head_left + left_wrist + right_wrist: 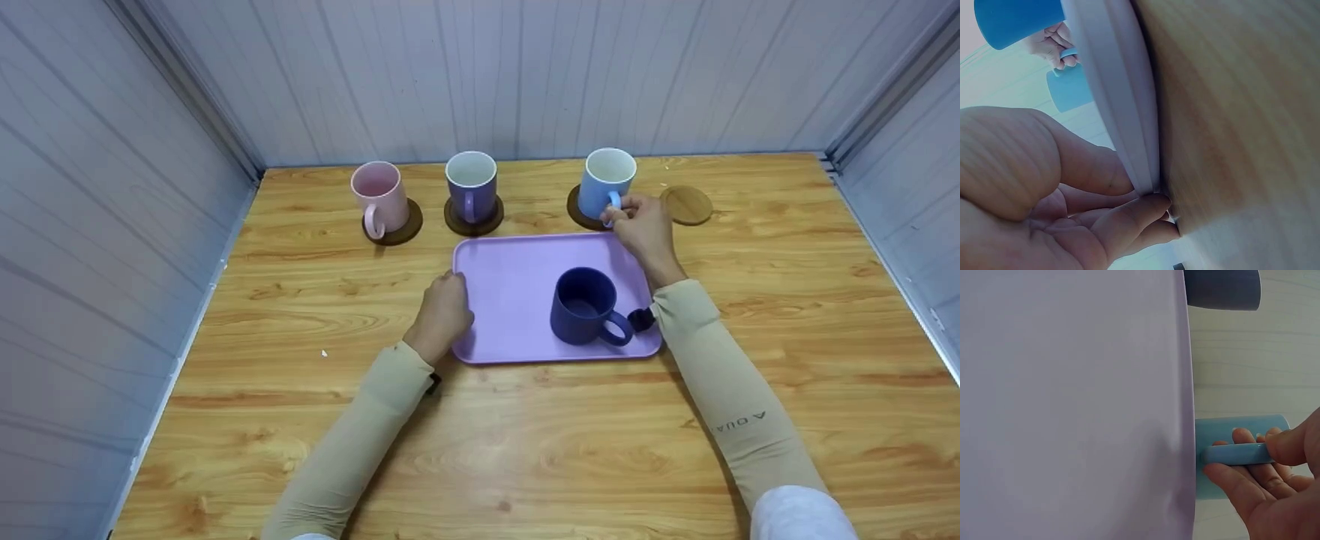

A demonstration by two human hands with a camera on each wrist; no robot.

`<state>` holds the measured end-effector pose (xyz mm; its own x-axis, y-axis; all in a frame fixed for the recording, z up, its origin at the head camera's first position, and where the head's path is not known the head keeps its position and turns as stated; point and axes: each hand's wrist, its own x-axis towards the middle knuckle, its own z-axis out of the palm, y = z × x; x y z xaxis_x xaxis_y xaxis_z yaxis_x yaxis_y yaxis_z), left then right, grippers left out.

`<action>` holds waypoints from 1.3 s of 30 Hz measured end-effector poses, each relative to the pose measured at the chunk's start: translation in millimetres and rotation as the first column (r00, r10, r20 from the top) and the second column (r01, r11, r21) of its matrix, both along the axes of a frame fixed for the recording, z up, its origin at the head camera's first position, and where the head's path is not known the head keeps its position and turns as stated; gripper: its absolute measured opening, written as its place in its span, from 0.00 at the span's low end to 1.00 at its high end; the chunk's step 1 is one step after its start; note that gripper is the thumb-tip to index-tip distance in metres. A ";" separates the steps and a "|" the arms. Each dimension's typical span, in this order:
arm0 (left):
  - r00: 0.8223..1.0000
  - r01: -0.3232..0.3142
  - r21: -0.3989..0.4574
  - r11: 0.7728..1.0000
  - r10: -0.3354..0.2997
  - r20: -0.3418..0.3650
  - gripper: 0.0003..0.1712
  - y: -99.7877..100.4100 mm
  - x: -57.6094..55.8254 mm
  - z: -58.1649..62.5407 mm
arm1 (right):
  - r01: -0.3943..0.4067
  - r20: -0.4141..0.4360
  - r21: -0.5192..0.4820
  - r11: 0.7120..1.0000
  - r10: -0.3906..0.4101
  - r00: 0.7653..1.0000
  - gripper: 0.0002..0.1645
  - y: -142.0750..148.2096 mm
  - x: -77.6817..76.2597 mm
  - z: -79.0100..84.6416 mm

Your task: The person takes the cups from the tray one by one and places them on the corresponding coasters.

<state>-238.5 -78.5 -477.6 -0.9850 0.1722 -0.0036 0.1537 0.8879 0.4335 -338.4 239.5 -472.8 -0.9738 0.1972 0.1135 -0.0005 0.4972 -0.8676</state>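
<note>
My right hand grips the handle of a light blue mug, thumb on one side and fingers curled through in the right wrist view. That mug is upright over a dark round coaster near the back wall. At the tray's left edge, my left hand pinches the rim of a lilac tray, thumb above and fingertips underneath in the left wrist view. A navy mug stands upright on the tray's right half, its handle toward the lower right.
Along the back, a pink mug and a purple mug stand on dark coasters. A lighter wooden coaster lies just right of the light blue mug. Pale panels wall in the wooden table at the back and sides.
</note>
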 end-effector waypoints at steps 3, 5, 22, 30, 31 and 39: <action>1.000 -0.001 0.009 1.000 0.001 0.001 0.10 0.2 0.2 0.2 | 0.004 0.013 0.015 1.000 -0.004 1.000 0.08 0.0 0.2 0.6; 1.000 -0.002 0.015 1.000 0.002 0.000 0.10 0.4 0.2 0.4 | 0.003 0.021 0.017 1.000 -0.003 1.000 0.09 0.3 0.3 1.3; 1.000 -0.018 0.023 1.000 0.017 0.026 0.12 -0.5 -0.4 -0.9 | 0.024 -0.014 0.091 0.996 -0.023 1.000 0.23 10.4 17.6 33.3; 0.999 -0.010 0.029 1.000 0.009 0.031 0.11 2.4 -2.7 1.7 | 0.015 -0.132 0.104 0.995 -0.001 0.991 0.21 3.6 44.2 56.4; 0.999 -0.011 0.032 0.999 0.010 0.035 0.11 2.4 -2.8 1.5 | 0.004 -0.142 0.109 0.994 0.012 0.990 0.20 2.9 48.2 58.1; 0.999 -0.027 0.023 0.999 0.026 0.046 0.12 1.3 -1.3 -1.4 | -0.113 -0.144 0.136 0.984 0.132 0.981 0.18 2.1 80.1 65.8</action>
